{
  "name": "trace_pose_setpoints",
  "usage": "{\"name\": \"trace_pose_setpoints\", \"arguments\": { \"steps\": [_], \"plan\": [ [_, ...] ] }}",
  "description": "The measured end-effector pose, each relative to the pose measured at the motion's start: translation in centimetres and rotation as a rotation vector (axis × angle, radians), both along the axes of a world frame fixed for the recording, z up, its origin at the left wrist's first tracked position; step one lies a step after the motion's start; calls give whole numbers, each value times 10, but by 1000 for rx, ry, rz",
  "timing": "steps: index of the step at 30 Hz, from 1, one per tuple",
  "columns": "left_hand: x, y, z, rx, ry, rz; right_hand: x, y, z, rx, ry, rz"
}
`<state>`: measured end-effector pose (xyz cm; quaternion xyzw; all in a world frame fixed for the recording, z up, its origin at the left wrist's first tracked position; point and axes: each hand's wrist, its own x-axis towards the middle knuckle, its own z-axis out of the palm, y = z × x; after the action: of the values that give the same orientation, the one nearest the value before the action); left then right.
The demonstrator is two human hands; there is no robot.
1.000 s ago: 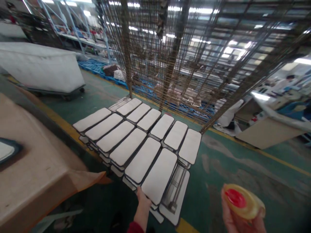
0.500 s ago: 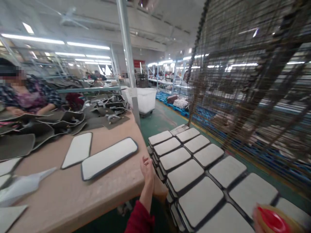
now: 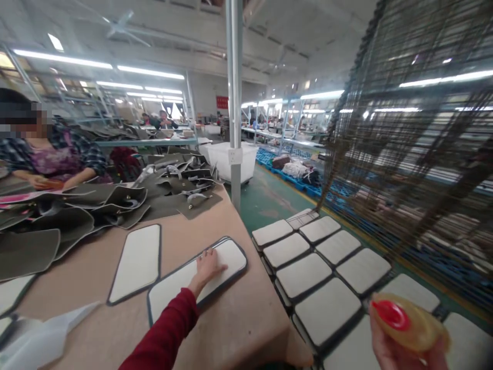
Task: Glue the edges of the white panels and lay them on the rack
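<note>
— Camera position? 
— One view only, worn on the person's head, looking forward and slightly down across the table (image 3: 115,318) toward the factory hall. 
— Range? 
— Close on the left hand (image 3: 208,267) and right hand (image 3: 400,352); pillar (image 3: 234,103) and wire rack (image 3: 416,154) stand farther off. 
— Shared coverage? 
— None; no second view.

— What is touched by the left hand (image 3: 208,266)?
— A long white dark-edged panel (image 3: 197,276) on the tan table (image 3: 239,318).
— And the right hand (image 3: 400,354)?
— A yellowish red-capped bottle (image 3: 408,324) is gripped.
</note>
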<state>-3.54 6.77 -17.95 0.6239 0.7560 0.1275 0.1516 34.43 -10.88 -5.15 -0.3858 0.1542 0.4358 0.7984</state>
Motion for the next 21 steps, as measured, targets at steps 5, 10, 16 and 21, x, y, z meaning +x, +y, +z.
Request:
{"name": "trace_pose_setpoints", "arguments": {
  "steps": [5,10,16,21],
  "plan": [
    [-13,8,-3,-66,111,-77,-21,19,10,29,-88,35],
    [-19,15,3,-103,145,-102,-19,26,-1,94,-147,44],
    [-18,14,8,-156,169,-95,-11,32,-4,164,-107,76],
    [-20,16,9,-147,165,-98,-20,41,12,258,-174,99]
  ]
}}
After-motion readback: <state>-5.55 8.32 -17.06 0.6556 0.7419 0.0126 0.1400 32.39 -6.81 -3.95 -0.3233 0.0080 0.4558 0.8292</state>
